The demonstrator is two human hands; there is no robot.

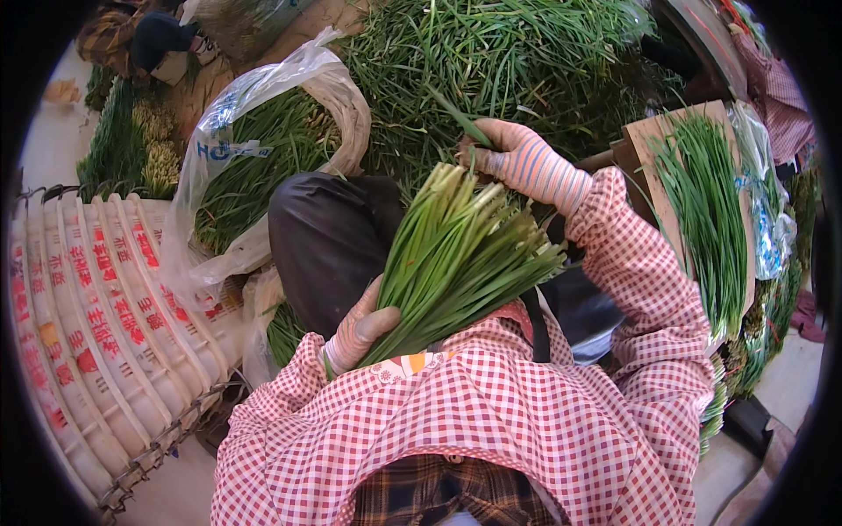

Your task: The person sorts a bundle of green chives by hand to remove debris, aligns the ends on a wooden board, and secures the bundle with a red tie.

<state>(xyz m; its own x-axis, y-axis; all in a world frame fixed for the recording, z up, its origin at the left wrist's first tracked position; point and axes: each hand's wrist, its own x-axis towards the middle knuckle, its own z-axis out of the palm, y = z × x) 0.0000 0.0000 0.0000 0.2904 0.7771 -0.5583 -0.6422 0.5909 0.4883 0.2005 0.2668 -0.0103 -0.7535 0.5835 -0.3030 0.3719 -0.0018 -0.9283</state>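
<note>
A thick bundle of garlic chives (452,263) lies slanted across my lap, its pale cut ends pointing up and away from me. My left hand (360,329), in a striped glove with a grey-tan thumb, is closed round the leafy lower part of it. At the pale ends, my right hand (526,167), in a similar striped glove, pinches a few green chive blades (463,121) that stick out toward the upper left. Its fingertips are close to the bundle's stem ends; whether they touch them I cannot tell.
A large heap of loose chives (500,61) spreads ahead. An open clear plastic bag (189,184) of chives stands left, beside a white slatted basket (114,298). More chives (706,210) lie on a board (649,149) at the right. Other people sit at the upper edges.
</note>
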